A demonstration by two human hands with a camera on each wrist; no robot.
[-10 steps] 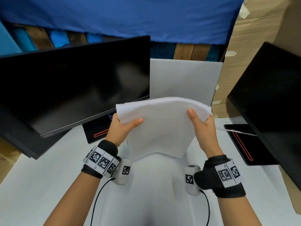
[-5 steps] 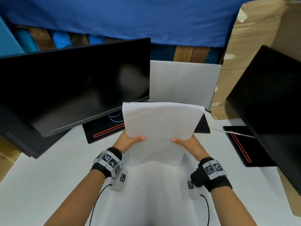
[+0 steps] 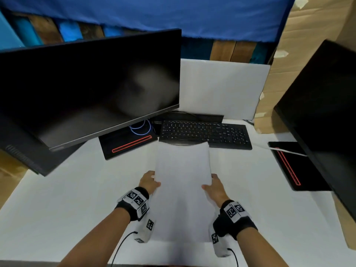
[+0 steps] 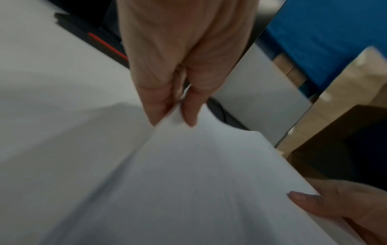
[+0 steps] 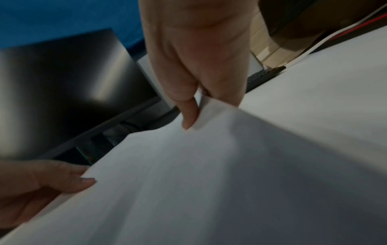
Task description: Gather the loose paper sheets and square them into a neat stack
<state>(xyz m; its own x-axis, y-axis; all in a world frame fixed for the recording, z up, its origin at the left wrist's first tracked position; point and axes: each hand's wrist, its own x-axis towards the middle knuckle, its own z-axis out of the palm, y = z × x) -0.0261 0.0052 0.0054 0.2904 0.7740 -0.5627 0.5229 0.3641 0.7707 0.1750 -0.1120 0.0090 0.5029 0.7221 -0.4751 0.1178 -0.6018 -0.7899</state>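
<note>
A bundle of white paper sheets (image 3: pixel 182 166) is held between both hands just above the white desk (image 3: pixel 67 189), in front of the keyboard. My left hand (image 3: pixel 149 181) pinches the left edge, thumb on top and fingers under; the left wrist view shows the same pinch on the sheets (image 4: pixel 199 165). My right hand (image 3: pixel 214 186) pinches the right edge the same way, and the right wrist view shows its thumb on the sheets (image 5: pixel 209 165). The far edge of the bundle curves slightly and overlaps the keyboard's front. How many sheets there are cannot be told.
A black keyboard (image 3: pixel 206 132) lies just beyond the paper. A large dark monitor (image 3: pixel 86 87) leans at the left, its base (image 3: pixel 129 144) with a red stripe below it. A second monitor (image 3: pixel 325 112) stands at the right. A white board (image 3: pixel 221 87) and cardboard (image 3: pixel 308 35) stand behind.
The paper has come down from chest height toward the desk and flattened out. Both hands dropped and slid from the upper corners to the side edges nearer me.
</note>
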